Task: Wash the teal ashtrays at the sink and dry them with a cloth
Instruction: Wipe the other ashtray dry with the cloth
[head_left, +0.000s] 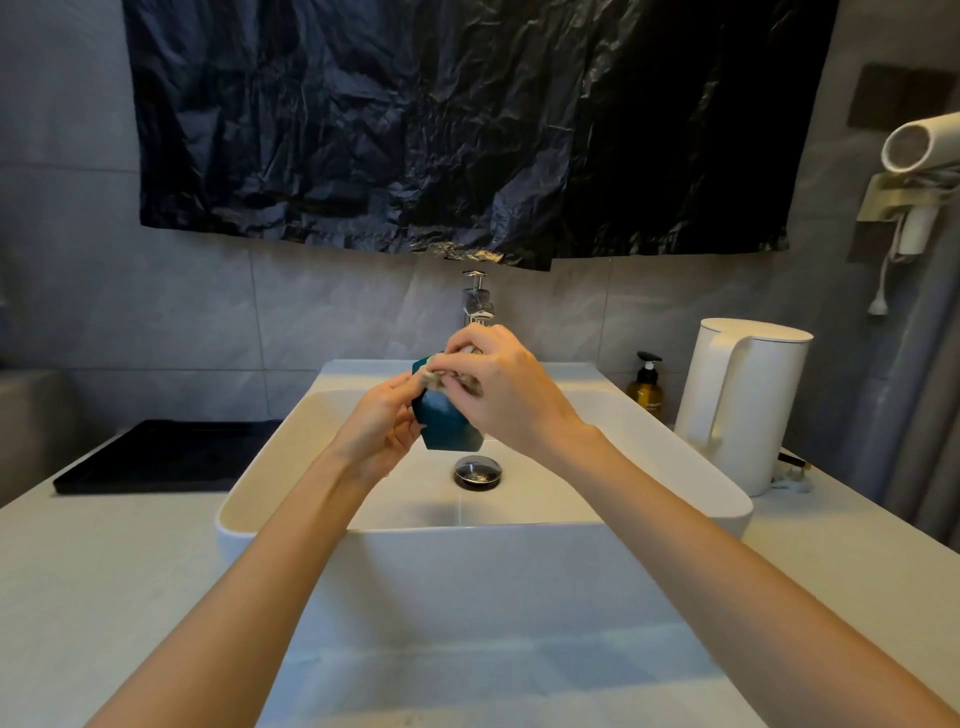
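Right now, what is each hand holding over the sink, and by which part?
The left hand grips the teal ashtray by its left side; the right hand holds a crumpled cloth bunched against the ashtray's upper rim.

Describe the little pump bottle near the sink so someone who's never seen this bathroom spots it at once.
Find the white sink, then the tall white kettle to its right. The bottle stands between them, back by the tiled wall. It is small and amber brown with a black pump top, unlike its white neighbours.
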